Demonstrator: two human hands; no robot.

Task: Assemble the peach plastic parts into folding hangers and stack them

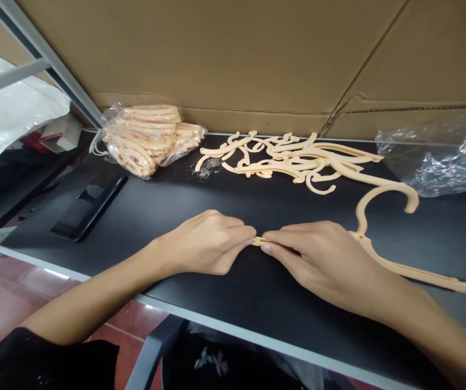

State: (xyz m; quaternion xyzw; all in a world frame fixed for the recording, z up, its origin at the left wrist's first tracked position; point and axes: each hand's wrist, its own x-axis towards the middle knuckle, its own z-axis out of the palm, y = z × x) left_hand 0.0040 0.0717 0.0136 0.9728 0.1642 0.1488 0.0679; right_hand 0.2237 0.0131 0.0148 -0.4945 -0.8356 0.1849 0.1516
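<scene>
The left hand [206, 241] and the right hand [322, 254] meet with fingers pinched shut on a thin end of the peach hanger [420, 273], which lies flat on the black table [176, 200], probably so both sides steady it.

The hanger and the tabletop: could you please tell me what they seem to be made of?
The hanger: likely moulded plastic, peach, smooth matte, uniform in colour. The tabletop: probably laminated board, matte black with a pale edge strip.

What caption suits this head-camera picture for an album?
Left hand and right hand pinch a peach hanger on a black table, loose hangers behind.
</scene>
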